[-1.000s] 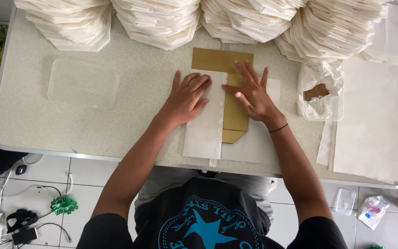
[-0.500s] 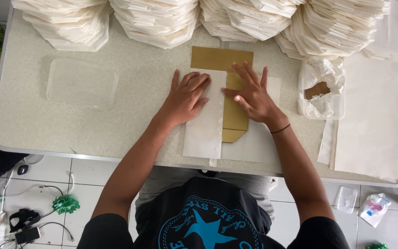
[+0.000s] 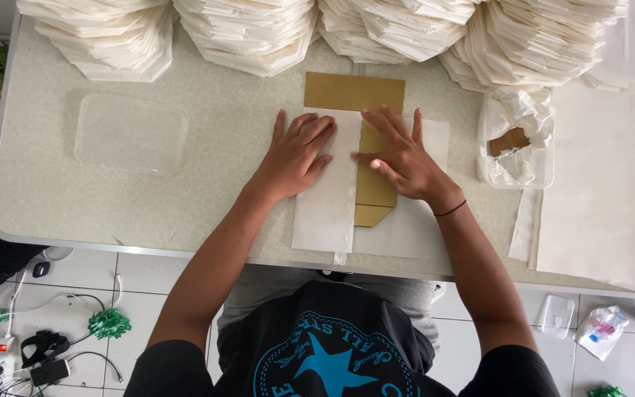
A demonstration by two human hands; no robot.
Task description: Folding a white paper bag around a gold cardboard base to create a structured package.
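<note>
My left hand (image 3: 295, 154) lies flat, pressing the white paper (image 3: 326, 198) folded over the gold template (image 3: 371, 176) near the surface's front edge; my right hand (image 3: 402, 158), flat too, has barely shifted.

Small hand-assembly workshop: bench (image 3: 185, 213) lined with stacks of folded paper bags (image 3: 244, 33), loose paper sheets (image 3: 604, 184), tiled floor (image 3: 148, 279).

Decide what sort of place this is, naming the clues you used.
Probably a small home workshop for folding paper bags: stacks of folded white paper line the table, both hands press a sheet over a brown template.
</note>
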